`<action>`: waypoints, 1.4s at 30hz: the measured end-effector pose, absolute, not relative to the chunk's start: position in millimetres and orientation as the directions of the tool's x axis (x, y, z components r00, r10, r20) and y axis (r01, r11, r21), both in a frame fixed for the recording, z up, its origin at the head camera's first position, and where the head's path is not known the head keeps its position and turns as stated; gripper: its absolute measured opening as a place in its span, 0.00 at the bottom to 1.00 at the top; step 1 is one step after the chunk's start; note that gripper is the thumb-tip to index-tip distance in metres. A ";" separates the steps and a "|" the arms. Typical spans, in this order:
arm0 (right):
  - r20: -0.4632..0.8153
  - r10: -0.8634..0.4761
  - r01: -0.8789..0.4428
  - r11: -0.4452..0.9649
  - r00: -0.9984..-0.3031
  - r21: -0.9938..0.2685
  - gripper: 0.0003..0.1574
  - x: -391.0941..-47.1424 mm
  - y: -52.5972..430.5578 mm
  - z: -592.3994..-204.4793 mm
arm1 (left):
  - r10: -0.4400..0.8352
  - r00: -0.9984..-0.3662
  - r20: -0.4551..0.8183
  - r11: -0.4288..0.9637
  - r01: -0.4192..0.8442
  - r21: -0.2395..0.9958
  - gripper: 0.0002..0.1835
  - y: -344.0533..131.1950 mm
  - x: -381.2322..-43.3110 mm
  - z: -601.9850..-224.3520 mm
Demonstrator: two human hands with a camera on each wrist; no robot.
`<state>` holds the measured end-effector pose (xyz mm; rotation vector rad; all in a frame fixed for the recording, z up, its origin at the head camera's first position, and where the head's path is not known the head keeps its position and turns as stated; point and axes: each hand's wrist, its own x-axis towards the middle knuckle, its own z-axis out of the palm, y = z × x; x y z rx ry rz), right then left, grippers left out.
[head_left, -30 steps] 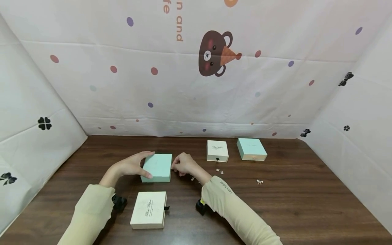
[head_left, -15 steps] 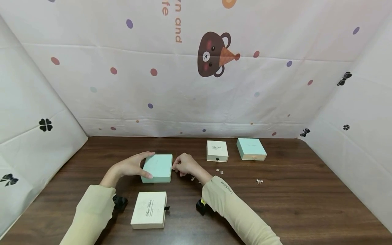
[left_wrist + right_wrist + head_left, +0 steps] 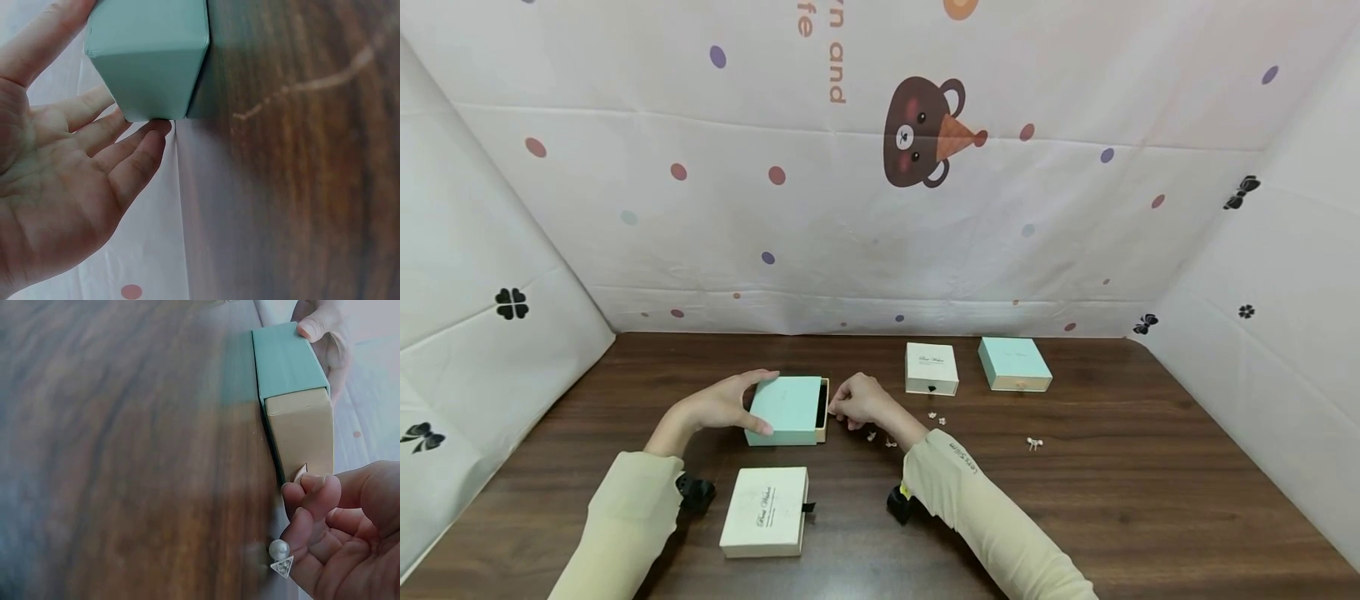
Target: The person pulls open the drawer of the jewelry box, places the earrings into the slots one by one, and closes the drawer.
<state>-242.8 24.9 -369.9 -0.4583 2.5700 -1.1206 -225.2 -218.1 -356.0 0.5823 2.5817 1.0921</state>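
The right hand (image 3: 863, 402) is pinching a small tab (image 3: 301, 471), its fingertips hiding most of it. The left hand (image 3: 721, 403) is gripping the mint box (image 3: 786, 410), standing on the brown table (image 3: 1075, 508); the left wrist view is cutting this box off. The drawer (image 3: 300, 431) is sticking out partly, its inside looking dark; what it is containing, I cannot tell.

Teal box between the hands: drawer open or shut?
Partly open: the drawer juts past its teal cover, dark interior showing; right hand pinches its tab.
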 end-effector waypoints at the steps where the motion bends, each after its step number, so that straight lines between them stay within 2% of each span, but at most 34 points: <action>1: -0.147 -0.400 -0.164 0.646 -0.905 -0.745 0.10 -242.8 25.5 -369.5 | 0.463 -0.881 -0.098 0.635 0.253 0.730 0.53 -218.1 -225.0 -355.7; 42: -0.160 -0.389 -0.160 0.671 -0.907 -0.724 0.10 -247.4 48.7 -369.9 | 0.450 -0.882 -0.137 0.635 0.208 0.744 0.53 -216.6 -224.9 -354.0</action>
